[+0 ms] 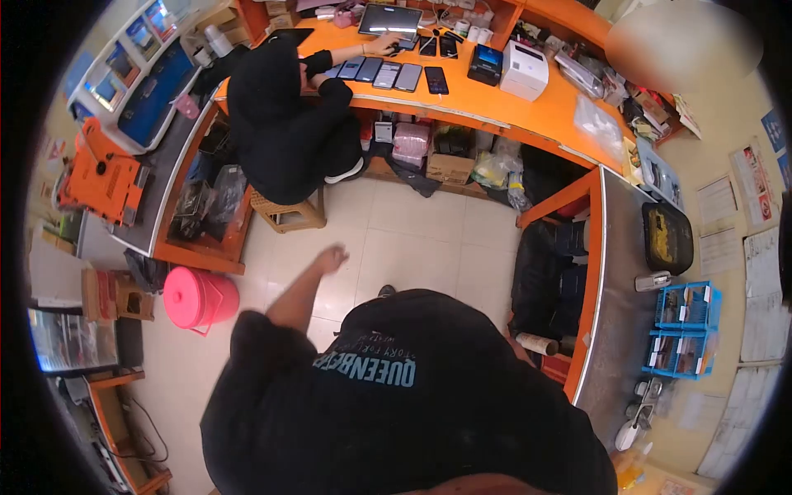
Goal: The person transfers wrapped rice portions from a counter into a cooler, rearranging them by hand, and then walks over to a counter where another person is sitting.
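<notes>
My left hand (332,258) hangs over the tiled floor in front of my body, its fingers curled; whether anything is in them is too small to tell. It touches no furniture. My right hand is hidden from sight, with only part of that arm showing beside my black shirt (396,404). Ahead of my left hand, a seated person (280,124) in black leans on the orange counter (487,103), one hand near a laptop (389,23). Several phones (386,75) lie in a row there, with a black phone (436,80) at the right end.
A wicker stool (289,216) stands under the seated person. The pink lidded bucket (198,297) is on the floor at left. A white printer (524,70) sits on the counter. At right, blue baskets (683,330) rest on a dark side counter (619,322).
</notes>
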Demonstrator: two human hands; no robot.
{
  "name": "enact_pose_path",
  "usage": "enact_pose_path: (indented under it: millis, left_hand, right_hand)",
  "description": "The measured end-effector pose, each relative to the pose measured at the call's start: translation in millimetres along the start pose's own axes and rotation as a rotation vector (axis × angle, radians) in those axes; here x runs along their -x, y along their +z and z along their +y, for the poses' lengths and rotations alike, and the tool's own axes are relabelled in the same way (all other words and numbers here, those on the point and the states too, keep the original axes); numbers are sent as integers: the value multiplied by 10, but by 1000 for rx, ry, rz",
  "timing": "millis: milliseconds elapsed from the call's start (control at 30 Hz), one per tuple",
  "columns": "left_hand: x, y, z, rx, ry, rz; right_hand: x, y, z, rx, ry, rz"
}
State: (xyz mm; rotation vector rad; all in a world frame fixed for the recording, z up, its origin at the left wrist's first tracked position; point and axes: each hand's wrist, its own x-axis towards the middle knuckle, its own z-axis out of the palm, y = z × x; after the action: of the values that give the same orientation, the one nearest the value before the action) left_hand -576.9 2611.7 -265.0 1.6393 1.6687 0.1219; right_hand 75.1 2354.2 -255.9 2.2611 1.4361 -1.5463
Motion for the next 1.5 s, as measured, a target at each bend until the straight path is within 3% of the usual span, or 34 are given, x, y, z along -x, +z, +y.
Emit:
enact_pose_path:
  millis: [33,100,167,267,367,433,467,533,567,600,633,667,700,733,767,800,867,933,967,1000,1033,1067,1100,1133,1200,1300,1400,1433,1467,1500]
  left_hand:
    - [-554,-248,114,43,66,4]
    - [-1165,-903,919,25,170,50]
    - [-1784,-1195,1434,241,296,104]
    - [-2462,-1210,2042,454,367,82]
    - [-2612,-823,2333,260,256,91]
    - [-2781,-99,1861,73,147,65]
    - [-2692,127,1734,133,102,-41]
    - [-2364,410,1515,-18,44,-125]
    - [-2351,488,1393,-211,54,-335]
    - [-2117,595,1215,-99,-58,-225]
    - [-1881,802,1069,113,-357,-40]
    - [-1828,854,862,-27,-398,-223]
    - [-1809,1056,448,-401,-5,-403]
    - [-1620,704,772,-211,-201,-498]
    - [-1674,1244,21,-182,-162,-449]
    - [-1614,1130,104,-448,28,-442]
    - [-1743,581,528,-304,-207,-642]
    - [-2191,567,434,-370,-154,-530]
    - [-2396,562,337,-381,55,-344]
    - [-2771,773,152,-61,-218,-151]
    - [-3095,495,347,-330,186,-142]
    - [-3266,-80,925,-51,128,-108]
    - [-3523,-356,1260,467,-18,-83]
    - [-3812,-434,1445,668,61,-32]
    - [-4004,-1136,2178,565,289,-78]
    - [-4338,-1436,2584,685,310,-297]
    - [-4504,-1730,2917,592,458,-439]
    - [-4695,-1817,3040,581,496,-401]
    - [-4607,-2273,3465,307,435,-145]
    - [-4857,-2414,3582,280,663,198]
  right_hand:
    - [41,-61,41,-59,57,14]
    - [-5,-270,112,-150,146,43]
    - [-202,-526,109,-208,190,64]
    - [-679,-889,169,-237,201,67]
    - [-1304,-1303,140,-197,135,28]
    - [-1705,-1684,-5,-153,66,1]
    - [-1928,-1921,-82,-107,1,0]
    - [-2388,-2528,-250,69,-226,39]
    - [-2586,-2943,-424,249,-431,116]
    - [-2808,-3382,-667,405,-615,232]
    - [-2978,-3881,-986,399,-506,289]
    - [-3677,-4262,-614,-111,-520,300]
    - [-3593,-4692,-1157,-623,-283,279]
    - [-3587,-4989,-1572,-712,-300,297]
    - [-3649,-5263,-1977,-508,-234,379]
    - [-3635,-5371,-2303,-543,-247,414]
    - [-3600,-5363,-2929,-614,-287,497]
    - [-3736,-5156,-3138,-599,-287,319]
    - [-3805,-4972,-3210,-591,-255,230]
    - [-3851,-4747,-3296,-586,-224,142]
    - [-3852,-4528,-3362,-433,-243,94]
    - [-3847,-4325,-3426,-281,-255,44]
    - [-3766,-4169,-3536,-147,-226,34]
    - [-3674,-4011,-3661,-12,-199,21]
    - [-3608,-3814,-3705,109,-193,-15]
    - [-3627,-3640,-3420,100,-195,0]
    - [-3600,-3520,-2929,60,-160,55]
    - [-3583,-3495,-2768,52,-150,71]
    - [-3612,-3487,-2557,47,-145,82]
    - [-3674,-3476,-2342,43,-147,87]
